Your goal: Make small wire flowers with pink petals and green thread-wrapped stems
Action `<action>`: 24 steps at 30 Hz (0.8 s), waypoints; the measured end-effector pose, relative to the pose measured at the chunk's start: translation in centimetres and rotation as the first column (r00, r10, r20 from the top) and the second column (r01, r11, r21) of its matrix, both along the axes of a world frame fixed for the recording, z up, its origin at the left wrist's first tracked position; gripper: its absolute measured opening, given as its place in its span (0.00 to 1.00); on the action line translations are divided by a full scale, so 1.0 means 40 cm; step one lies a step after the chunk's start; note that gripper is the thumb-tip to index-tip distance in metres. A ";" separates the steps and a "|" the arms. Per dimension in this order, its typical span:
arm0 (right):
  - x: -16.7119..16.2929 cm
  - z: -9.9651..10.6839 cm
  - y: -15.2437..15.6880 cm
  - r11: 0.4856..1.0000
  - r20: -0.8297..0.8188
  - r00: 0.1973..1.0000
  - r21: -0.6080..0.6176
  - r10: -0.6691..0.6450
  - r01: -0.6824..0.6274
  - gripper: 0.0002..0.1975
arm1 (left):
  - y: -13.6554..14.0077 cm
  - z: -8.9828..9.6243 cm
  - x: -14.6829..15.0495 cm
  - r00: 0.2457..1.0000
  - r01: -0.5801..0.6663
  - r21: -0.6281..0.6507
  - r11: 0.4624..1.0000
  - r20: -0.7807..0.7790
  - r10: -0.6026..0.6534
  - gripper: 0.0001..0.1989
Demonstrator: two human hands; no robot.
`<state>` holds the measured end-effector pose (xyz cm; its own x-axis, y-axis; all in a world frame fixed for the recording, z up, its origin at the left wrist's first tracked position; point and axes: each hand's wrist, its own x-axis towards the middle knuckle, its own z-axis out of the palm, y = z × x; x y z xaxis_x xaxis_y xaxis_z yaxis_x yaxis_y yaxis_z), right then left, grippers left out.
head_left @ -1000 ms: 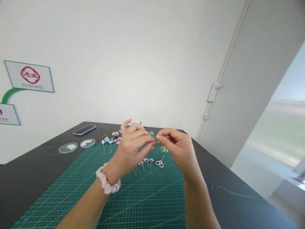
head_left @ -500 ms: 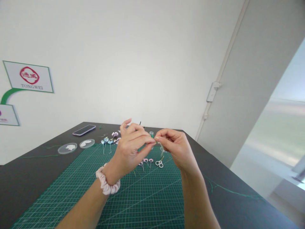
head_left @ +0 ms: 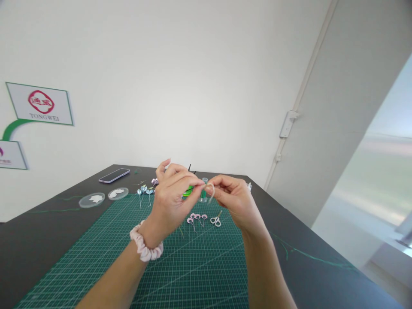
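Handling a thin pale strip (head_left: 211, 192) in the air above the far part of the mat (head_left: 193, 257), in a two-handed fingertip hold. Pinching with the left hand (head_left: 172, 195), thumb and forefinger pressed together, seemingly on one end of the strip. Pinching it with the right hand (head_left: 233, 195) too, just beside the left fingertips, with the strip curling over the right thumb. Cannot tell whether anything finer is caught between the fingertips. By judgement, at a step of fine fingertip work, calling next for a light, steady pinch and close control of the curled part.

On the mat, beneath and beyond the hands: pink pieces (head_left: 198, 216) on thin stems, with scissors (head_left: 216, 220) just beside. Further off, a spool (head_left: 204, 196) and something bright green (head_left: 187, 191), partly hidden by the left hand. To the left, blue pieces (head_left: 144, 190) near the mat's far edge, then two clear dishes (head_left: 92, 200) with white bits inside. On the black table (head_left: 38, 244), a phone (head_left: 114, 175) and, to the right, loose green thread (head_left: 317, 259). Behind, a plain pale wall (head_left: 193, 86), with signs (head_left: 41, 103) at left and a socket strip (head_left: 287, 123) at right.
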<state>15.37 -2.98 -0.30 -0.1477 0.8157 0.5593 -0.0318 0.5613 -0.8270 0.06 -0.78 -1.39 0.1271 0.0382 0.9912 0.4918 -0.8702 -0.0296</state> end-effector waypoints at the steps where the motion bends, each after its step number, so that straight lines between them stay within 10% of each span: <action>1: -0.002 0.001 -0.003 1.000 0.006 1.000 0.004 -0.011 0.011 0.11 | 0.001 0.000 0.000 1.000 -0.007 0.003 1.000 0.000 0.007 0.06; 15: 0.004 0.000 -0.033 0.926 0.162 0.932 0.254 -0.326 0.280 0.05 | 0.008 -0.004 -0.006 0.992 -0.050 0.068 0.996 -0.111 0.057 0.04; 24: 0.010 0.005 -0.023 0.937 0.132 0.951 0.255 -0.279 0.239 0.06 | 0.004 -0.002 -0.011 0.984 0.041 0.045 0.998 -0.176 -0.032 0.05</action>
